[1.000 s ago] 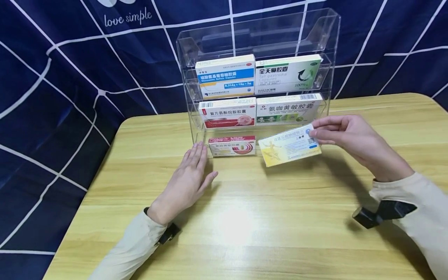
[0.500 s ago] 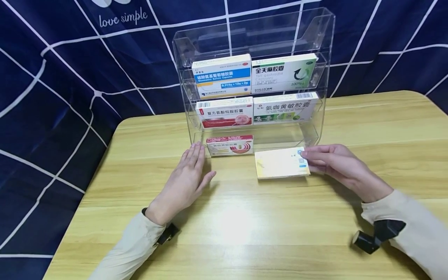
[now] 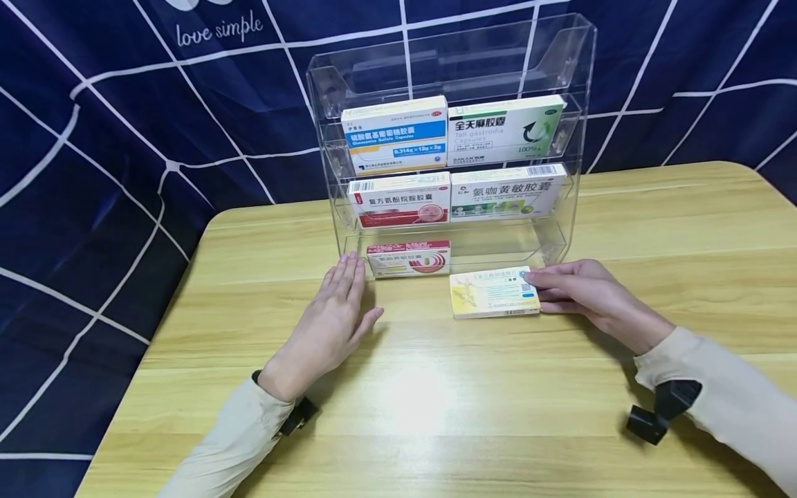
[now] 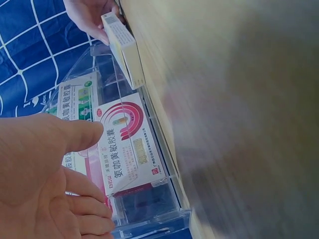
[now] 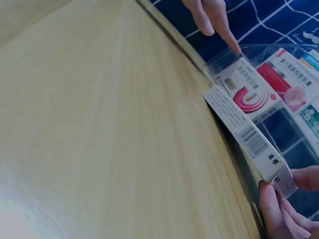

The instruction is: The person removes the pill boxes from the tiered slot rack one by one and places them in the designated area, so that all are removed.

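My right hand (image 3: 588,297) pinches the right end of a yellow-and-white medicine box (image 3: 495,292), held just in front of the bottom tier of a clear acrylic display rack (image 3: 498,243). In the right wrist view the box's barcoded long side (image 5: 244,132) faces the camera, thumb and fingers at its near end. My left hand (image 3: 320,325) lies with fingers straight, fingertips at the rack's lower left corner. Beside those fingertips, a red-and-white medicine box (image 3: 409,259) stands in the left of the bottom tier; the left wrist view shows its front (image 4: 129,142) behind clear plastic.
Higher tiers hold a blue-and-white box (image 3: 395,136), a green-and-white box (image 3: 507,131), a red-banded box (image 3: 401,202) and a white box with green pictures (image 3: 507,194). The rack stands on a wooden table (image 3: 398,429) before a dark blue gridded cloth (image 3: 236,104).
My right hand has brought the yellow-and-white box down and slightly left, from a tilted pose to nearly level in front of the bottom tier. The left hand stays at the rack's corner.
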The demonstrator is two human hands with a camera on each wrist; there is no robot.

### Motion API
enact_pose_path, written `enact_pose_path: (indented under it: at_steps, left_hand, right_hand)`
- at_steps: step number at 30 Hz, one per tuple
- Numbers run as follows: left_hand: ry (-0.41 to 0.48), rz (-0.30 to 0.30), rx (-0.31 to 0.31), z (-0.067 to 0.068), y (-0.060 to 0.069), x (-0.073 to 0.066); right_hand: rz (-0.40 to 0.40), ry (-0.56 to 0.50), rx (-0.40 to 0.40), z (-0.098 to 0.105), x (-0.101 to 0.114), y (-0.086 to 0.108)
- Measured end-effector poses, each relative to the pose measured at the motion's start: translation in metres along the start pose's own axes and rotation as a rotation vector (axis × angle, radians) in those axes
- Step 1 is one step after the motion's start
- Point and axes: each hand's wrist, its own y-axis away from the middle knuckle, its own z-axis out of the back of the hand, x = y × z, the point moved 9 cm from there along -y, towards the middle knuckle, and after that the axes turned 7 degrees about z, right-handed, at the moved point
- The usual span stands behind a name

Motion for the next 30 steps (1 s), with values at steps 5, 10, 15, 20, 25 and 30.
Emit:
enact_pose_path:
  at_steps: [5,10,15,20,25,30]
  left_hand:
    - [0.001,0.005,0.004,0.000,0.001,0.001]
    - [0.002,0.003,0.005,-0.001,0.001,0.001]
    - [-0.007,-0.019,-0.019,0.001,0.000,-0.001]
    - [-0.021,-0.021,-0.022,0.002,0.001,-0.001]
    - [-0.013,-0.007,-0.013,0.000,0.001,0.000]
    - [-0.001,-0.007,-0.018,-0.001,0.001,0.000]
  right_hand:
    - [0.009,0.014,-0.039,-0.001,0.000,-0.001]
    - [0.023,0.036,-0.022,-0.003,0.000,0.001]
    - [0.081,-0.046,0.016,0.002,0.001,0.009]
    - [0.128,-0.079,0.021,0.006,0.003,0.018]
    - [0.179,0.016,-0.002,0.003,0.008,0.026]
    - [0.303,0.412,-0.086,-0.003,0.028,0.035]
